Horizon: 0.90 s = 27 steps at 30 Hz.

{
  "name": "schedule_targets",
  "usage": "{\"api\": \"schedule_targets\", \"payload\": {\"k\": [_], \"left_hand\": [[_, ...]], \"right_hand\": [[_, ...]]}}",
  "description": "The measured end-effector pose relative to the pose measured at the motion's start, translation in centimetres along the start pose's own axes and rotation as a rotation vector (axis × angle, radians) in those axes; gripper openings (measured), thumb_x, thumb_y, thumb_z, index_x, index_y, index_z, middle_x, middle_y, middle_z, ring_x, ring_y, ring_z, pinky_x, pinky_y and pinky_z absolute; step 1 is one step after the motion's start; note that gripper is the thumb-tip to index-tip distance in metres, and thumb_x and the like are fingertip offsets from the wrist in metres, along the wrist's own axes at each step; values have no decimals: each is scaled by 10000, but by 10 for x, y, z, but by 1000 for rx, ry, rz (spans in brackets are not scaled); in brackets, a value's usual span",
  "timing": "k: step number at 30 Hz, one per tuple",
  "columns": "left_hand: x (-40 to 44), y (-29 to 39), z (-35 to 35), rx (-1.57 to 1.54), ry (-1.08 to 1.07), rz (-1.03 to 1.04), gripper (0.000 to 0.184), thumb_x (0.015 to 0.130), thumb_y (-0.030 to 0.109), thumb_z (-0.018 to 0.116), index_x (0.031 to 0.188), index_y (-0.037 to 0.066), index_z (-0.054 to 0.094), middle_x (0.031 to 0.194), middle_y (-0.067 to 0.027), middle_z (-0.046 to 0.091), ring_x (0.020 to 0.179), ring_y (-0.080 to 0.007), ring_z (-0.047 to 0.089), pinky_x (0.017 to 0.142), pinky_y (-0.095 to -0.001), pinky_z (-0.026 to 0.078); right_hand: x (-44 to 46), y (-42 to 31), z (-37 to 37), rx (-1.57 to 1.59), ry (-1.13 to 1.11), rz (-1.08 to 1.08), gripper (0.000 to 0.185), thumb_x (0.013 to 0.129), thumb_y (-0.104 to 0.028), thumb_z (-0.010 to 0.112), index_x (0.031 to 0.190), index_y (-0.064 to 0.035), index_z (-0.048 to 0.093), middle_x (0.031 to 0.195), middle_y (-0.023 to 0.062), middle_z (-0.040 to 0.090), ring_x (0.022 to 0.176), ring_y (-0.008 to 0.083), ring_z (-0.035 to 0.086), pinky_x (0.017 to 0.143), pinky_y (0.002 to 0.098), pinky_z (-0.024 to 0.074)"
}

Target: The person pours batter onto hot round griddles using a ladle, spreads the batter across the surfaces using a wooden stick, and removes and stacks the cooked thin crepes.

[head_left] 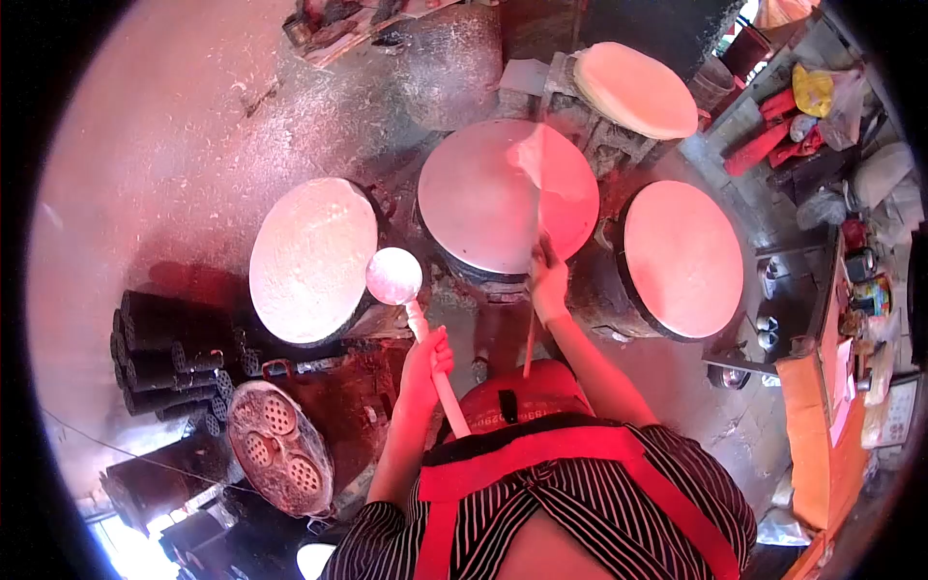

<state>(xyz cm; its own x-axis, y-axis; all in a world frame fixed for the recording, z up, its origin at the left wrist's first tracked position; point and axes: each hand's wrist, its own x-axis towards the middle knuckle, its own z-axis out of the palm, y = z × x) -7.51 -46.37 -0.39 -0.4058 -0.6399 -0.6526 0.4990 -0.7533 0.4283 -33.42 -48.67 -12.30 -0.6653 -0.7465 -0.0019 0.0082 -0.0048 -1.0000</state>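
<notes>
My left hand (425, 362) is closed round the pale, long handle of a ladle (394, 275). The ladle's round, whitish head is raised beside the left griddle's near right edge. My right hand (548, 280) is closed on a long thin stick (529, 338) at the near edge of the middle griddle (478, 198). The stick appears to run across that plate, where a pale patch shows near the top; whether this is batter or light cannot be told. A whitish round sheet (314, 261) covers the left griddle, and another pale sheet (683, 259) covers the right one.
A stack of round flatbreads (638, 89) rests on a stand at the back right. Black honeycomb briquettes (169, 343) are piled at left, near a round stove top (280, 447) with perforated discs. An orange-sided counter (807, 425) stands at right.
</notes>
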Motion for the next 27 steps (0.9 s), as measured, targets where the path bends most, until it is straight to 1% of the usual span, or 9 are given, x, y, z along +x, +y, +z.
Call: {"api": "schedule_targets", "payload": {"k": [3,6,11,15,16,20,21,26,27], "left_hand": [[-8,-6,-4,-83,11,-9,92,874,88,565,895,51,483,707,24,422,510,-46,367,383,-168,271],[-9,-15,-12,-144,76,-3,87,870,75,561,914,45,492,703,24,416,507,-46,362,380,-168,267],[-12,-33,-13,-142,202,57,98,860,107,587,870,47,510,668,31,396,502,-45,353,389,-175,270],[-15,-59,6,-97,331,134,134,846,142,615,905,40,552,704,11,469,615,-89,478,549,-212,427],[-25,-62,19,-5,377,147,167,841,162,619,951,46,572,794,-4,536,743,-120,529,703,-258,468],[-21,-90,25,-37,339,172,258,848,189,602,1069,61,560,1075,-23,556,970,-140,501,879,-305,422],[-20,-97,22,-53,343,166,272,850,189,599,1089,67,556,1094,-19,552,995,-136,491,891,-301,412],[-22,-121,19,-94,411,168,325,854,186,595,1164,104,543,1129,27,543,1059,-105,455,937,-279,357],[-23,-126,21,-124,454,191,306,861,185,593,1150,93,553,1038,27,550,953,-106,482,860,-267,395]], "right_hand": [[25,-9,7,1,-157,60,404,914,-163,491,1316,-125,478,633,-68,428,457,45,371,415,204,293],[11,-92,-34,205,-307,391,383,904,-137,471,1286,-120,505,616,-91,411,447,35,350,407,198,258],[16,-15,-80,87,-58,88,375,900,-103,498,1272,-56,508,694,-39,500,469,41,396,420,202,298],[40,-28,-45,-38,-268,211,425,889,-90,505,1308,-25,473,787,21,572,503,50,454,451,197,345],[50,-28,-39,-94,-317,129,427,885,-89,506,1306,-25,474,776,23,566,496,53,449,444,203,347],[62,-76,-61,33,-563,293,444,869,-92,512,1307,-36,471,692,10,514,459,61,414,405,222,335],[62,-93,-80,151,-632,464,449,866,-94,514,1309,-41,469,661,2,495,448,62,402,393,225,327],[91,-74,-135,28,-370,501,422,900,-69,459,1322,-51,450,581,-44,419,406,48,340,354,218,266],[95,-75,-130,-15,-434,458,413,903,-63,453,1316,-54,456,576,-50,409,399,49,330,352,218,259]]}}
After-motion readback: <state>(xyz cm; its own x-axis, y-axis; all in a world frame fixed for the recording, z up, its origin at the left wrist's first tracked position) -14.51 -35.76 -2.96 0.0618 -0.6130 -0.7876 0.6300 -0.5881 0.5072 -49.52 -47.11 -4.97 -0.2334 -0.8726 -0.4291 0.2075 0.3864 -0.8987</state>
